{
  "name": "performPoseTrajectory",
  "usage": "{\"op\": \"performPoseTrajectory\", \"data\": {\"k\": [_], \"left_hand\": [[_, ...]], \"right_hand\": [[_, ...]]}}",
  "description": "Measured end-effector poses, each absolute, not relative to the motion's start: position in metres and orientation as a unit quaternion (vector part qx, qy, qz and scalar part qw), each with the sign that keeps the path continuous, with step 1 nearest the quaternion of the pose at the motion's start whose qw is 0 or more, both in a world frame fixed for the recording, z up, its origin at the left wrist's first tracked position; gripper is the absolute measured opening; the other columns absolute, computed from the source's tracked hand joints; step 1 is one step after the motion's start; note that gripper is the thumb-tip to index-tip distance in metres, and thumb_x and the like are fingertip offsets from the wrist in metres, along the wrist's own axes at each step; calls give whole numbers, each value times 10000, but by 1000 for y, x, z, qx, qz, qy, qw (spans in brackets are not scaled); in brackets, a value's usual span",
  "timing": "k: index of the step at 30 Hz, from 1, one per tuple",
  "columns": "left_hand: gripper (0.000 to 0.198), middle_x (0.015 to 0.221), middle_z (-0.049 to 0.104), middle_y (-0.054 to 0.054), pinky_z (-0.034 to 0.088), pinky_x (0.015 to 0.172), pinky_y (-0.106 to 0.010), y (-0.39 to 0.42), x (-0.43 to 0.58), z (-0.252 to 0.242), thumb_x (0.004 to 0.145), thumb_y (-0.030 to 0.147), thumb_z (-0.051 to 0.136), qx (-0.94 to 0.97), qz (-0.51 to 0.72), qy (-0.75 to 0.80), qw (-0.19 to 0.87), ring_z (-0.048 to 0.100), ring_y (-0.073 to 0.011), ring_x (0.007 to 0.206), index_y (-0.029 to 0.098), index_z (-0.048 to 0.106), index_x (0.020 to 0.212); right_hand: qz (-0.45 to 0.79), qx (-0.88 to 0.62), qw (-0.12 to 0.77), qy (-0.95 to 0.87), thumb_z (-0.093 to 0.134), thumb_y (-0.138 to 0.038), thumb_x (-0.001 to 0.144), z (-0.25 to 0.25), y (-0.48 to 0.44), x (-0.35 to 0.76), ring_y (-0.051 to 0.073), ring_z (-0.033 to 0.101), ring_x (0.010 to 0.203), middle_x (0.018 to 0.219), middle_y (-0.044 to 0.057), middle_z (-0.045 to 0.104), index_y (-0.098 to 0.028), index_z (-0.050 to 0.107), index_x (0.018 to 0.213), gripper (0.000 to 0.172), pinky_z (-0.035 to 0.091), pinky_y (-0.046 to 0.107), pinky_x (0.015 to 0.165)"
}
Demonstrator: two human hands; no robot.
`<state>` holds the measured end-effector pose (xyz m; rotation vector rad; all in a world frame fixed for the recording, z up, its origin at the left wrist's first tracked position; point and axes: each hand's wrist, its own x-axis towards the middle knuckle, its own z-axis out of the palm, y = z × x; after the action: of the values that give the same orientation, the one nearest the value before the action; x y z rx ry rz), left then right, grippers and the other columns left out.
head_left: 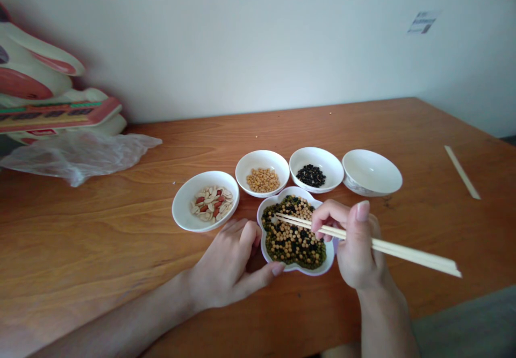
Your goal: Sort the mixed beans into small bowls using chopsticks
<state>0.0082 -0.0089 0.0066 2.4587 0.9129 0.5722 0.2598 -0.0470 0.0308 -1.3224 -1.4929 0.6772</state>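
Note:
A pair of wooden chopsticks (411, 254) is gripped in my right hand (357, 245). Their tips are close together over the left part of a white flower-shaped dish (328, 261), by a small pale spot too small to name. Mixed green, black and yellow beans (294, 231) fill this dish. My left hand (229, 264) steadies it, thumb on the front rim and fingers curled against the left side. Behind it stand a bowl of yellow soybeans (263, 180) and a bowl of black beans (311, 176). Peanuts (212, 203), some red-skinned, lie in the bowl beside my left hand.
A white bowl (371, 171) with nothing visible inside stands at the row's right end. Farther right lies a flat pale strip (462, 172). A crumpled plastic bag (80, 154) and a toy keyboard (56, 113) occupy the back left, near the wall (250, 41).

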Motion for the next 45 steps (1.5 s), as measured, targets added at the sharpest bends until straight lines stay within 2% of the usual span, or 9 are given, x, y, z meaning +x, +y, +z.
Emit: {"op": "performPoseTrajectory", "data": {"k": [8,26,31,35,40,45], "left_hand": [[318,847,660,-35,518,627,-342,-8,9,6,1010,521,655,892,214,328,224,623,-210,712,236,518,981],[316,873,673,-42,526,640,-354,-10,8,4,1004,507,670,892,217,327,224,648,-226,736,239,504,994],[329,875,670,-41,519,638,-355,-9,8,3,1015,522,657,893,213,328,222,650,-229,743,239,491,997],[335,886,669,-43,530,662,-368,-9,7,5,1023,536,642,893,201,331,227,658,-235,764,238,490,1000],[313,900,670,-46,534,673,-374,-9,7,6,1036,514,628,896,205,323,225,657,-238,772,235,487,1014],[324,905,667,-47,534,676,-372,-10,6,3,1034,522,631,897,204,322,224,656,-236,776,234,483,1012]], "right_hand": [[299,-554,466,-622,59,-738,1084,30,-45,258,159,582,586,609,23,610,-217,648,709,871,424,286,545],[265,-549,499,-616,139,-677,1122,33,-45,255,143,575,557,586,28,624,-204,671,676,840,419,281,531],[265,-549,544,-577,141,-742,1088,34,-48,261,154,560,513,554,37,603,-209,687,646,882,408,283,466],[199,-577,608,-508,105,-832,1026,40,-48,263,163,530,435,494,46,573,-217,679,578,953,378,296,402],[93,-608,694,-375,138,-724,1088,49,-46,257,165,572,490,510,49,580,-214,653,601,874,415,295,479],[101,-614,700,-351,134,-745,1073,48,-39,257,151,531,472,536,53,612,-209,646,632,862,373,287,456]]}}
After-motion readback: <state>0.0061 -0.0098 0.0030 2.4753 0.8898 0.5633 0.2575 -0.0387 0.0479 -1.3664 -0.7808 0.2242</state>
